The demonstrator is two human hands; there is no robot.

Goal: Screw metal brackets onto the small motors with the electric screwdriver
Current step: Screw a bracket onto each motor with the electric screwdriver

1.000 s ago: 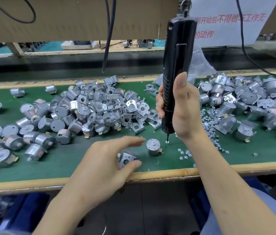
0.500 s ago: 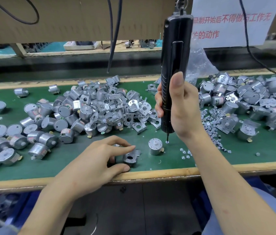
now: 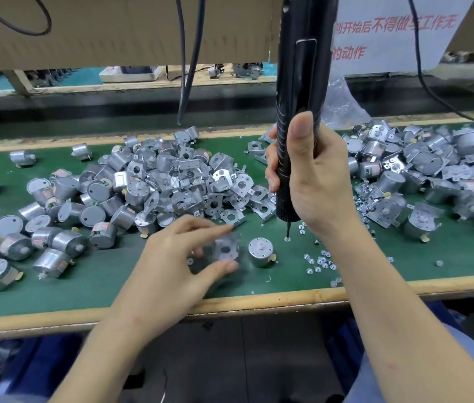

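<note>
My left hand (image 3: 171, 263) pinches a blurred metal bracket (image 3: 225, 248) near the front edge of the bench (image 3: 113, 286), just beside a lone motor (image 3: 260, 251) standing shaft-up. My right hand (image 3: 314, 175) grips the electric screwdriver (image 3: 302, 68) upright, its bit down on a screw (image 3: 287, 239).

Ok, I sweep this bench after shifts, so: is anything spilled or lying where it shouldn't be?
Yes: loose screws lie scattered on the green mat just right of the lone motor, a few close to the wooden front edge, where they could roll off. Nothing looks damaged.
</note>
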